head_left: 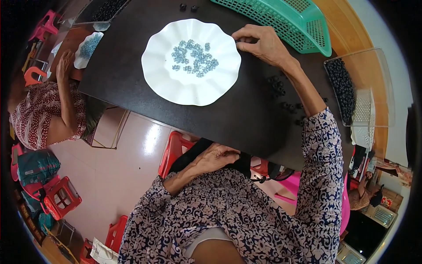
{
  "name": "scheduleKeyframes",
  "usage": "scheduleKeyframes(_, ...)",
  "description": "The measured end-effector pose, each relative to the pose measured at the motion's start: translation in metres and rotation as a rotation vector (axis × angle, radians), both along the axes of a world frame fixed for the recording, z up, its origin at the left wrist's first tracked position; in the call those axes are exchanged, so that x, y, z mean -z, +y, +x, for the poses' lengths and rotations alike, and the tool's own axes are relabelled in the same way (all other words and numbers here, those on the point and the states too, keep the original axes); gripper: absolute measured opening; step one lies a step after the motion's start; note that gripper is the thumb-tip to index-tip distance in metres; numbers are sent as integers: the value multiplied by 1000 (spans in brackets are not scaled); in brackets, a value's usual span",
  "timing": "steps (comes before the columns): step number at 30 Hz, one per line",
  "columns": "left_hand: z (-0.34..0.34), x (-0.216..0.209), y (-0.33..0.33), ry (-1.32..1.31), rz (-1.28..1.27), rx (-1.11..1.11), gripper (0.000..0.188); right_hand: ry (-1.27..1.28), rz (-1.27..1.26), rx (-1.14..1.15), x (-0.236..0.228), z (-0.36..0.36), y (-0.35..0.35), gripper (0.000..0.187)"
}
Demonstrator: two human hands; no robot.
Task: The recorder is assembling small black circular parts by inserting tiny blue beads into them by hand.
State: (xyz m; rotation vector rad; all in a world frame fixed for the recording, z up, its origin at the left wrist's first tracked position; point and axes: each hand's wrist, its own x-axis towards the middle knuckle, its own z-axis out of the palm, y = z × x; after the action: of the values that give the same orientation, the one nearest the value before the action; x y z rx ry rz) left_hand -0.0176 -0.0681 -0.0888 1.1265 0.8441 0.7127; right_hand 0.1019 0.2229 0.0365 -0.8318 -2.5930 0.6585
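Observation:
A white plate with a wavy rim (162, 83) lies on the dark table and carries many small clear bluish pieces (200, 59). At the plate's right rim is my right hand (263, 46), thumb and forefinger drawn together. A dark spot shows at their tips, too small to name. My left hand (215, 157) lies low over my lap, just off the table's near edge, its fingers curled in. Whatever it may hold is hidden. Small black parts (276, 86) are scattered beside my right forearm, and two more black parts (188, 7) sit beyond the plate.
A green plastic basket (281, 24) stands at the far right. Further right is a clear bin of black parts (340, 88). On the left, another person's hand (66, 64) is near a second white plate (90, 49). A red stool (173, 152) stands under the table edge.

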Motion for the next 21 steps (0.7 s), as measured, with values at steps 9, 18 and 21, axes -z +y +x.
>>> scheduleKeyframes(9, -4, -27, 1, 85, 35, 80, 25, 258, -104, 205, -4, 33, -45, 22)
scheduleKeyframes(18, 5, -26, -9, 101, 146, 65, 25, 4, 221, 160, -7, 50, -64, 22)
scheduleKeyframes(21, 8, -23, -13, 82, 173, 50, 25, -143, 323, 166, -6, 56, -74, 23)
